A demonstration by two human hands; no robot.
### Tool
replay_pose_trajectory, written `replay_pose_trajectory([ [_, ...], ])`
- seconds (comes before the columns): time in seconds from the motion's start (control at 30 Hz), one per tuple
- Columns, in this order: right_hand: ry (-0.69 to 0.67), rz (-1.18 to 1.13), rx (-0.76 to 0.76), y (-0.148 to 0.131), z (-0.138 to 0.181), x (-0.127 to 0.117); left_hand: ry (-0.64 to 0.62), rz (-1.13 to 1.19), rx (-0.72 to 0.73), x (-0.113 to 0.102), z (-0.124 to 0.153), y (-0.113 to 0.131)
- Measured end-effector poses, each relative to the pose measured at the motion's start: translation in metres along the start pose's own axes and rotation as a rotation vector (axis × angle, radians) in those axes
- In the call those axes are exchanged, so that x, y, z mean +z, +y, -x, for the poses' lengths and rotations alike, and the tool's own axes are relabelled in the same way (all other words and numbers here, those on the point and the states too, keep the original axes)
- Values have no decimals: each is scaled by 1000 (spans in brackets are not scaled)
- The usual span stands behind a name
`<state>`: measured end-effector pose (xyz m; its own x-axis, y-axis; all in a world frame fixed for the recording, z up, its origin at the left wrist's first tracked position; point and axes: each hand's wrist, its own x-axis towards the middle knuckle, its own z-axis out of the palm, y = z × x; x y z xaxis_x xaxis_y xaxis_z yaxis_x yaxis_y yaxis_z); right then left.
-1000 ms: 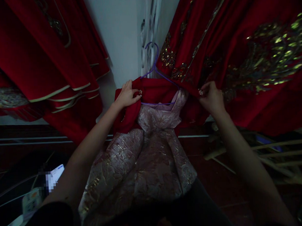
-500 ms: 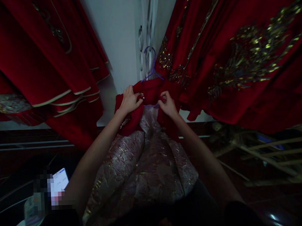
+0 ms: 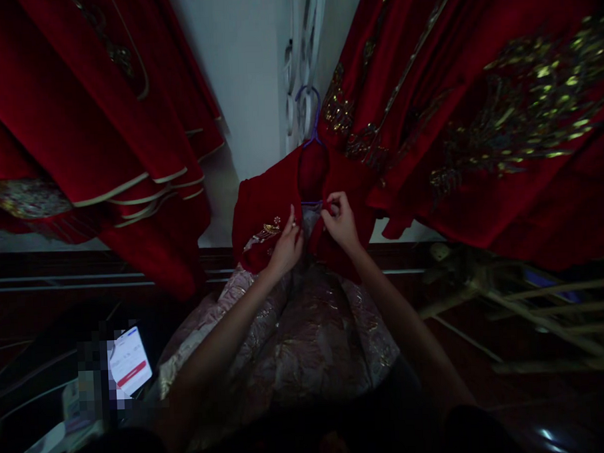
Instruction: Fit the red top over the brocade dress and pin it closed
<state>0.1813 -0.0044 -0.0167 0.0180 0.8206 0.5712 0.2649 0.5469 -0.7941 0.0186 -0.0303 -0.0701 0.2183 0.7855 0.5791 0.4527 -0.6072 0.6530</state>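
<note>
A short red jacket [image 3: 268,200] with a gold ornament [image 3: 266,232] on its left front hangs from a purple hanger [image 3: 313,112]. My left hand [image 3: 287,246] pinches the left front edge of the jacket, fingers pointing up. Higher on the opposite front edge, my right hand [image 3: 340,219] has its fingers closed on the red cloth. Beneath the jacket spreads a pale brocade skirt [image 3: 307,340] with a metallic pattern. Between the two front edges, the hanger's lower bar and some pale cloth show.
Red garments [image 3: 97,108] with pale piping hang at the left, and red garments with gold sequins [image 3: 542,109] at the right. A white scrolled metal frame [image 3: 290,87] stands behind. A lit phone [image 3: 132,361] is at lower left; a wooden rack [image 3: 485,288] stands at lower right.
My left hand has moved down and right from the collar to the front edge. The jacket's left front now lies flatter and closer to the other. My right hand still grips its edge.
</note>
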Motion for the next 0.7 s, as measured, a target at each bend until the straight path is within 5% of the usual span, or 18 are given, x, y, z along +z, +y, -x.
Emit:
replay_pose_trajectory([
  [0.1, -21, -78, 36, 2, 3, 5, 154, 29, -74, 14, 6, 13],
  [0.23, -79, -88, 27, -6, 7, 11, 345, 72, -178, 6, -15, 23],
  [0.53, -59, -199, -57, -18, 12, 22, 454, 454, -285, 6, -21, 31],
  [0.7, -114, -218, -28, -22, 15, 23, 334, 455, -247, 1, -18, 29],
])
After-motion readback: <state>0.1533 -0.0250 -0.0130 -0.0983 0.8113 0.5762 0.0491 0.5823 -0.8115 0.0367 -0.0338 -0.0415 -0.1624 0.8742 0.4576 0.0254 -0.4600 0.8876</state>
